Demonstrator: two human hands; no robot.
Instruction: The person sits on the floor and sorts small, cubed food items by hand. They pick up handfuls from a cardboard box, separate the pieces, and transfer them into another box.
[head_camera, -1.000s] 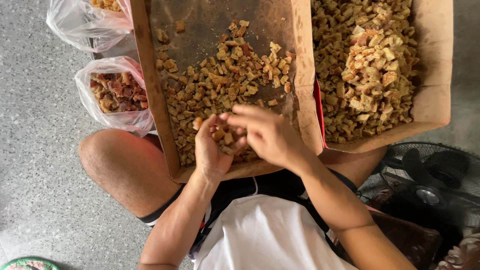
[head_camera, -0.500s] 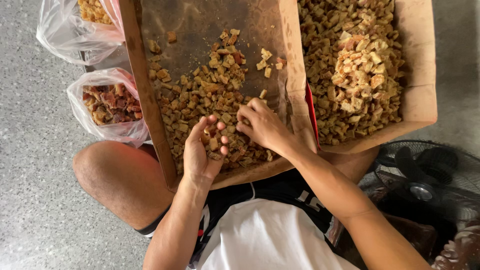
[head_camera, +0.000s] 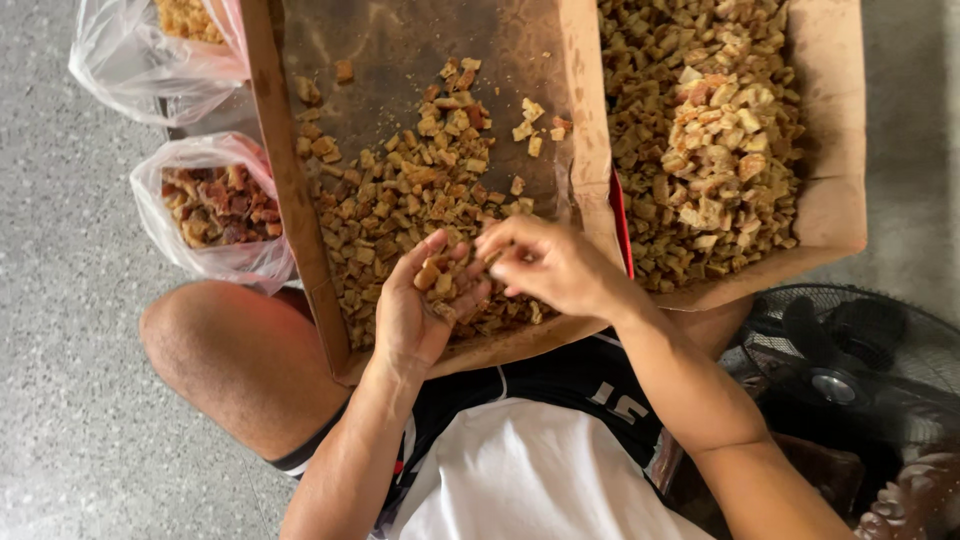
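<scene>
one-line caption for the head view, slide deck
Left hand cups brown chunks while right hand picks among them, over a cardboard tray of similar pieces.

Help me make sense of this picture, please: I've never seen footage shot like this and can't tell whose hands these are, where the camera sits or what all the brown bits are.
There is no machine here. The camera is worn on a person's head and looks straight down, so you see that person's own arms, lap and bare knee. The left hand is cupped palm up and holds a small heap of brown pieces. The right hand reaches over with its fingertips at that heap, as if picking among the pieces. Below the hands lies a shallow cardboard tray with more of the same small, dry, golden-brown chunks scattered in it. To its right is a second cardboard tray piled much fuller. On the speckled floor to the left stand two clear plastic bags: the nearer bag holds darker, reddish pieces, the farther bag lighter ones. A black fan sits at lower right.
</scene>
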